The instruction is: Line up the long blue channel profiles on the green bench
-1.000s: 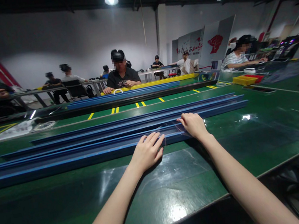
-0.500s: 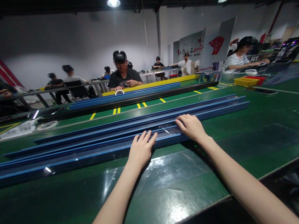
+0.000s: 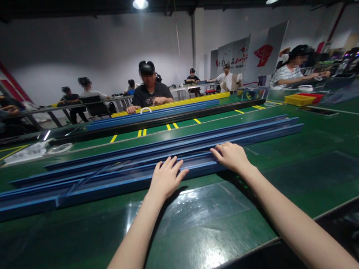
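Note:
A long blue channel profile point(image 3: 113, 186) lies across the green table in front of me. My left hand point(image 3: 166, 181) rests over it with the fingers spread. At the channel's right end, my right hand point(image 3: 232, 158) has its fingers bent and close together around the end; its grip is partly hidden. Left of my left hand, a clear film strip point(image 3: 81, 184) curves up across the channel. Several more blue profiles point(image 3: 170, 143) lie just behind. On the table below my hands is a clear flat sheet point(image 3: 202, 204).
Farther back are a black bar point(image 3: 158, 123), blue strips point(image 3: 153, 113) and a long yellow profile point(image 3: 191, 100). A white ring point(image 3: 145, 110) is near a person point(image 3: 151, 89) seated opposite. Yellow and red trays point(image 3: 299, 99) stand at right, by another person point(image 3: 293, 69).
The clear film strip now arches visibly over the channel at left. My left hand has shifted slightly left. Across the table, the person's hand and the yellow profile moved left.

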A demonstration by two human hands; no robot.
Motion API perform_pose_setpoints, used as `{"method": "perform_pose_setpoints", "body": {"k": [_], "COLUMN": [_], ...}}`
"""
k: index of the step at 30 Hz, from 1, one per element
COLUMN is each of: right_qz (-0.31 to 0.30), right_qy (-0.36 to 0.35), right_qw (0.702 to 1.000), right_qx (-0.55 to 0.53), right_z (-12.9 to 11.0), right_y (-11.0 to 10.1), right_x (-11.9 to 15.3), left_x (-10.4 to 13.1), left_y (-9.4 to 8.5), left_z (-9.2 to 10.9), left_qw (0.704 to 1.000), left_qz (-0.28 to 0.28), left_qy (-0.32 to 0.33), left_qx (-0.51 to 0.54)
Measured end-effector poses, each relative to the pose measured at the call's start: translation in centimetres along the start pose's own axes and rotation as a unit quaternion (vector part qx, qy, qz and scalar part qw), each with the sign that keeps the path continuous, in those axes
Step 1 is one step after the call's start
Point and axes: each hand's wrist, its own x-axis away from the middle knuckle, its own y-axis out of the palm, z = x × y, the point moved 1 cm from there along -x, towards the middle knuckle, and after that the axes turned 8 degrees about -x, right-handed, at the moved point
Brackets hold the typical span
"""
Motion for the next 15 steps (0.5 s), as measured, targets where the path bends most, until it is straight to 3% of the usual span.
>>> {"method": "perform_pose_setpoints", "body": {"k": [8,15], "right_qz": [-0.001,0.04], "right_qy": [0.082,-0.006], "right_qw": [0.997,0.999], "right_qx": [0.005,-0.033], "right_z": [0.4,-1.9], "right_y": [-0.2,-0.2], "right_x": [-0.1,0.4], "left_x": [0.3,0.4], "left_y": [0.8,0.7], "left_z": [-0.2,0.4], "left_qw": [0.998,0.996], "left_qz": [0.042,0.055], "left_qy": [0.038,0.067], "left_qx": [-0.017,-0.019]}}
